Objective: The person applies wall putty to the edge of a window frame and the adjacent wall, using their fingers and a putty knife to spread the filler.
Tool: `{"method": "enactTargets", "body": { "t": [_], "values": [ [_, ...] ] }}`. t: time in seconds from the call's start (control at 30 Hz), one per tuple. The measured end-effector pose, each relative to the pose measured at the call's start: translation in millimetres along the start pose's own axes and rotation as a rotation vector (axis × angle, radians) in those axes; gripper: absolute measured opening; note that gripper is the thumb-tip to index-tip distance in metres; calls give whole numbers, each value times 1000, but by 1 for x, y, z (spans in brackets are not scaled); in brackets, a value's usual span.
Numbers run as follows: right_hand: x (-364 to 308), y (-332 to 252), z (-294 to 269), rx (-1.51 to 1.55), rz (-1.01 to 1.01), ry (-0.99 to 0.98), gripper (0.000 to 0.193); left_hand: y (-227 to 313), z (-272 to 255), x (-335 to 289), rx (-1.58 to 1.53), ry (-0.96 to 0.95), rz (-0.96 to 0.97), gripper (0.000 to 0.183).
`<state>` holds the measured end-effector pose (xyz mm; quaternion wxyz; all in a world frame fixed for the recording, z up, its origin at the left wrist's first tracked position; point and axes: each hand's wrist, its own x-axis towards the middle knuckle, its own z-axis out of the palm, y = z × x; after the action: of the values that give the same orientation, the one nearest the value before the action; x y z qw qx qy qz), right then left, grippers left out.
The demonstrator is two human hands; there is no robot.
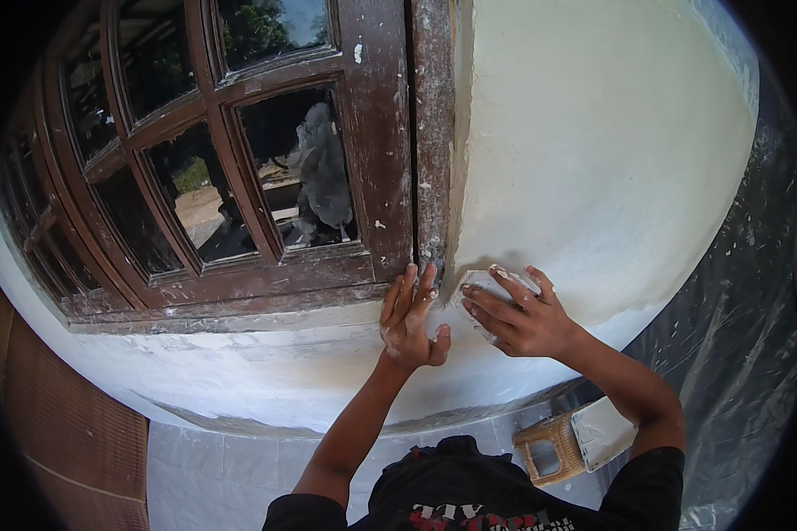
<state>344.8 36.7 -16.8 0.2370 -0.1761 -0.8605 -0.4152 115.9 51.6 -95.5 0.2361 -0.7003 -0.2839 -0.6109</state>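
Note:
My left hand (406, 326) is open, its whitened fingers stretched upward against the lower right corner of the brown wooden window frame (432, 177). Nothing shows in its grasp. Just to its right, my right hand (521, 317) has its fingers bent over a flat, pale, whitish pad (474, 278) and presses it to the cream wall (584, 159) beside the frame. The pad's exact kind cannot be made out, since the fingers cover much of it. White smears mark both hands and the frame.
Left of the hands is a paned window sash (388, 177). Below the wall, a wicker stool (568, 437) stands by a white-smeared tray (607, 428) on the tiled floor (212, 473). Black plastic sheeting (735, 345) spreads at right; a woven brown panel (71, 403) stands at left.

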Motion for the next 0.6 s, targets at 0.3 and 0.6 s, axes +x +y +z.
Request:
{"method": "enactTargets", "body": {
  "t": [0.3,0.6],
  "values": [
    [-26,12,0,-54,17,-54,29,-2,-3,-1,-24,-22,5,57],
    [-5,-5,17,-18,-47,30,27,-1,2,0,-32,6,7,53]
  ]
}}
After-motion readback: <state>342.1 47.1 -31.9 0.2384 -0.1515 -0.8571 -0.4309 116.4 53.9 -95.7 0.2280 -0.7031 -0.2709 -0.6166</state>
